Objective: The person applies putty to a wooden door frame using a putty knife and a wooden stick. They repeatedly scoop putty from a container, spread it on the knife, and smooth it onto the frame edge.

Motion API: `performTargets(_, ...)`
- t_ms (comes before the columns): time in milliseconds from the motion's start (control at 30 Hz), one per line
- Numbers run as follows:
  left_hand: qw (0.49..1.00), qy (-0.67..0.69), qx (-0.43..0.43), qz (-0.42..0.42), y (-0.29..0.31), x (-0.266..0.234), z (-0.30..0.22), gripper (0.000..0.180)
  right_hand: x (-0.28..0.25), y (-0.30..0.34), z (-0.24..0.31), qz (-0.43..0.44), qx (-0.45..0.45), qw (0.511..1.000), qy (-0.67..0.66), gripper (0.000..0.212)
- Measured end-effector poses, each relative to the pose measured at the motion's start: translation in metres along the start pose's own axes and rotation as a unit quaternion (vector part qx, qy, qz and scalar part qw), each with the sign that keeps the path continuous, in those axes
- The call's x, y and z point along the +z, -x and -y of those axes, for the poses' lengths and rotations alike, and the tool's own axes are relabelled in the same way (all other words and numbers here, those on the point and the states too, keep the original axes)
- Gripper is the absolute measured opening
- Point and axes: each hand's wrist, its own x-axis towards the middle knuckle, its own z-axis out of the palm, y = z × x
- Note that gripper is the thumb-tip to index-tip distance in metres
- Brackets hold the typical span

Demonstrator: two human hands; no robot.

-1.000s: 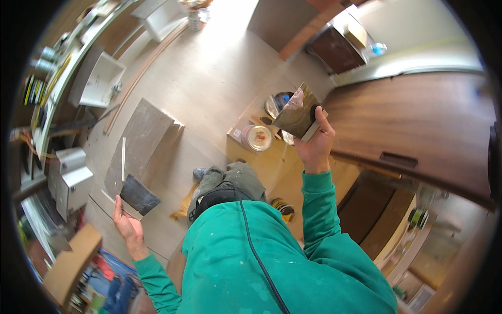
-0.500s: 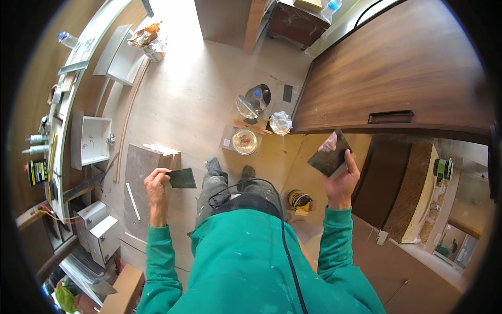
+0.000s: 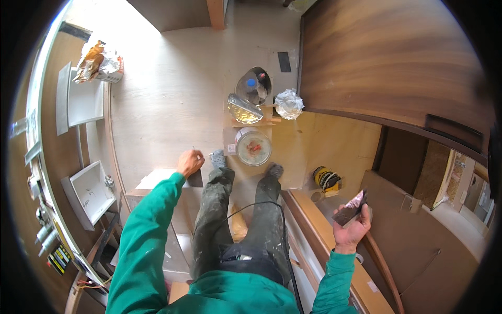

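Observation:
My left hand (image 3: 190, 163) is closed, slightly smeared, near my left foot. A dark rectangular spreader blade (image 3: 195, 179) shows just below its fingers. Over to the right, my right hand (image 3: 351, 231) grips a dark flat plate (image 3: 346, 213) that carries a smear of pinkish paste (image 3: 356, 199). This plate is tilted, and my fingers hide part of it. Between the hands, beyond my feet, stands a round tub (image 3: 238, 141) with reddish bits on its pale contents.
A dark bowl (image 3: 266, 81) holding a blue-capped bottle, a shiny metallic lid (image 3: 244, 108) and crumpled white material (image 3: 288, 104) lie past the tub. A yellow-black container (image 3: 327, 179) stands right of my feet. White drawers (image 3: 90, 194) line the left; a wooden panel (image 3: 387, 57) fills the far right.
My left hand has moved forward and rightward, and its blade now points downward. My right hand has come nearer me with the plate tilted more. The whole view has shifted.

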Motion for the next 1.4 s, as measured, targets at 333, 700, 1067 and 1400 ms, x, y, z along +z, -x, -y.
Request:
performTargets(333,0.958,-0.211,0.118,0.156,-0.187,0.113,-0.010,0.015,-0.087,-0.045,-0.070,-0.016,-0.019,0.996,-0.084,0.031)
performTargets(700,0.978,-0.053,0.156,0.129,-0.247,0.242,0.048,0.042,-0.169,-0.044,-0.116,-0.201,-0.041,0.976,-0.077,0.027)
performTargets(1067,0.987,-0.082,0.136,0.007,-0.162,0.098,-0.017,0.021,-0.166,-0.024,-0.086,-0.172,-0.050,0.978,-0.108,0.028)
performTargets(1400,0.973,0.159,0.077,-0.148,0.065,-0.146,-0.143,0.016,-0.050,0.061,0.062,-0.056,-0.099,0.980,-0.164,0.027)
